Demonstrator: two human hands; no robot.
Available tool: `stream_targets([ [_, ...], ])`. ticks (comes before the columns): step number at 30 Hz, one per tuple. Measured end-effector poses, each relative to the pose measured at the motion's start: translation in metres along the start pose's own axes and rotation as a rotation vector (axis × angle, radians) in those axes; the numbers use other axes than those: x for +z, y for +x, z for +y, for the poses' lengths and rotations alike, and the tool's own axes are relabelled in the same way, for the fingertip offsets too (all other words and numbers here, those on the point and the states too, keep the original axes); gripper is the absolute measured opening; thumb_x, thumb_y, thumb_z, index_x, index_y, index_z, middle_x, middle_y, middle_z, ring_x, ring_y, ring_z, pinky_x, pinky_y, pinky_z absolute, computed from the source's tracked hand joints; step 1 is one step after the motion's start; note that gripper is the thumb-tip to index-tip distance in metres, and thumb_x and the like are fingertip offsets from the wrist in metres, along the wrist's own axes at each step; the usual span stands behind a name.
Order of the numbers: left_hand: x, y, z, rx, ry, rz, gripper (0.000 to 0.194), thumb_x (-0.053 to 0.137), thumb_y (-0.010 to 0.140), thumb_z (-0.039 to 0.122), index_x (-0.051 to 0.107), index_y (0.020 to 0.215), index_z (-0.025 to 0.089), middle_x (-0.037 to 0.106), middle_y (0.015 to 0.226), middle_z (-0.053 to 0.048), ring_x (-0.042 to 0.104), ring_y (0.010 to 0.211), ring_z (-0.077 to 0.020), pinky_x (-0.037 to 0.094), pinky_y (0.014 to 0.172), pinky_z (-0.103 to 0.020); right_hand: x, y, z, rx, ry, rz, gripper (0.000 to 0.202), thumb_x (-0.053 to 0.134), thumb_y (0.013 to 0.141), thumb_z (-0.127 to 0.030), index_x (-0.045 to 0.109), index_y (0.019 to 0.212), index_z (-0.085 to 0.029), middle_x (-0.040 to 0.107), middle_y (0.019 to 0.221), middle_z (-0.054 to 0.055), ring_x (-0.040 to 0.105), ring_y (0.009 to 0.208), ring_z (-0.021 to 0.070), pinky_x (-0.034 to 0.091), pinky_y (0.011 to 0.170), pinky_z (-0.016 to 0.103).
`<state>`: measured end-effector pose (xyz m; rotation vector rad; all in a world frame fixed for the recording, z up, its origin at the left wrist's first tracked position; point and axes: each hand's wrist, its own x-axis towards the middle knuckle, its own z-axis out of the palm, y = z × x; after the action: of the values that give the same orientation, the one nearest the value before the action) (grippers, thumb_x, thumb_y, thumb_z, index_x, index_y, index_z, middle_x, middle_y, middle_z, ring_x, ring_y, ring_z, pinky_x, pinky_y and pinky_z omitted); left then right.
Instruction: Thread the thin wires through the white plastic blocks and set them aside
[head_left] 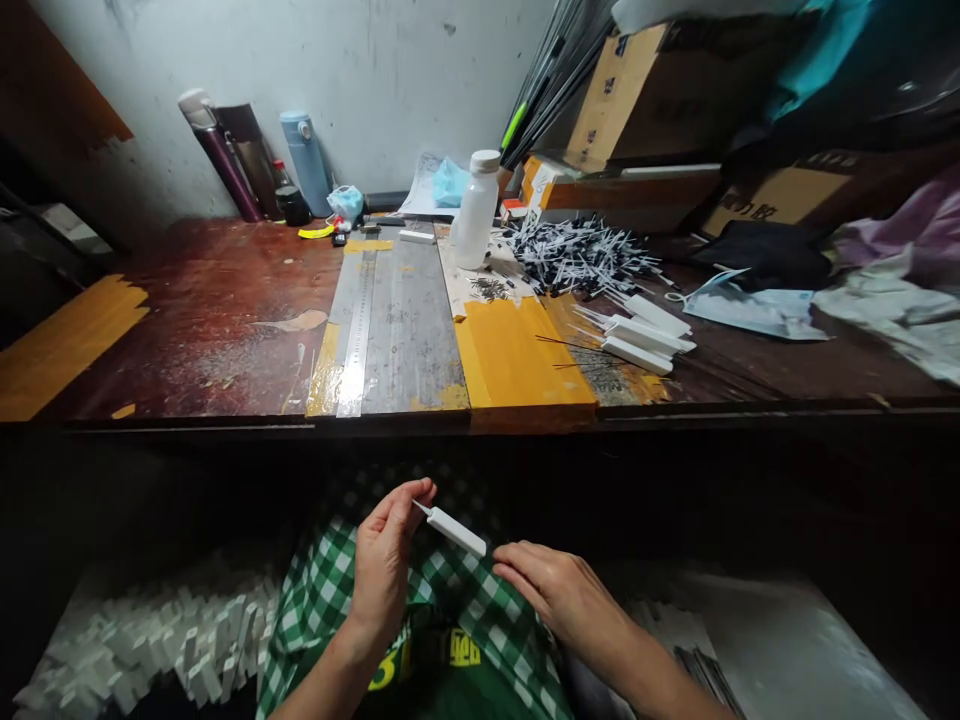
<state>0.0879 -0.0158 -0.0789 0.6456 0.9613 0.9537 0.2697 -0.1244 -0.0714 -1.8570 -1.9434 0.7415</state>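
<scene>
A small white block-shaped piece (456, 531) with a thin pointed tip hangs above the green checked apron, below the table's front edge. My left hand (390, 545) is closed, its fingers pinching the thin tip at the piece's upper left end. At the opposite, lower right end is my right hand (551, 585), fingers pressed together by a dark, thin bit too small to make out. Several similar white pieces (649, 335) with thin tips lie on the table at the right, among fine dark wires.
The table (247, 300) edge runs across in front. On it are a metal ruler (358, 340), a white bottle (478, 210), a pile of small black-and-white parts (581, 255) and a mask (757, 303). Many white pieces (172, 635) lie low at left.
</scene>
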Motion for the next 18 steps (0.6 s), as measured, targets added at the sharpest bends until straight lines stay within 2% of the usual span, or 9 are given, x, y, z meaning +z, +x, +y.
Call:
stream_targets([
  [6, -0.002, 0.004, -0.003, -0.005, 0.000, -0.023, 0.031, 0.068, 0.082, 0.042, 0.073, 0.097, 0.016, 0.073, 0.103, -0.009, 0.066, 0.104, -0.0236, 0.045, 0.099, -0.036, 0.004, 0.001, 0.002, 0.057, 0.029, -0.030, 0.013, 0.057, 0.095, -0.019, 0.055, 0.082, -0.021, 0.061, 0.077, -0.003, 0.061, 0.070, 0.0139, 0.041, 0.061, 0.023],
  [18, -0.004, 0.006, -0.008, -0.013, 0.037, -0.016, 0.033, 0.068, 0.080, 0.045, 0.074, 0.094, 0.015, 0.073, 0.102, -0.011, 0.065, 0.103, -0.0258, 0.046, 0.096, -0.037, 0.010, 0.001, 0.008, 0.093, -0.059, 0.005, 0.025, 0.067, 0.087, -0.020, 0.046, 0.075, -0.022, 0.057, 0.072, -0.004, 0.056, 0.062, 0.0133, 0.036, 0.056, 0.024],
])
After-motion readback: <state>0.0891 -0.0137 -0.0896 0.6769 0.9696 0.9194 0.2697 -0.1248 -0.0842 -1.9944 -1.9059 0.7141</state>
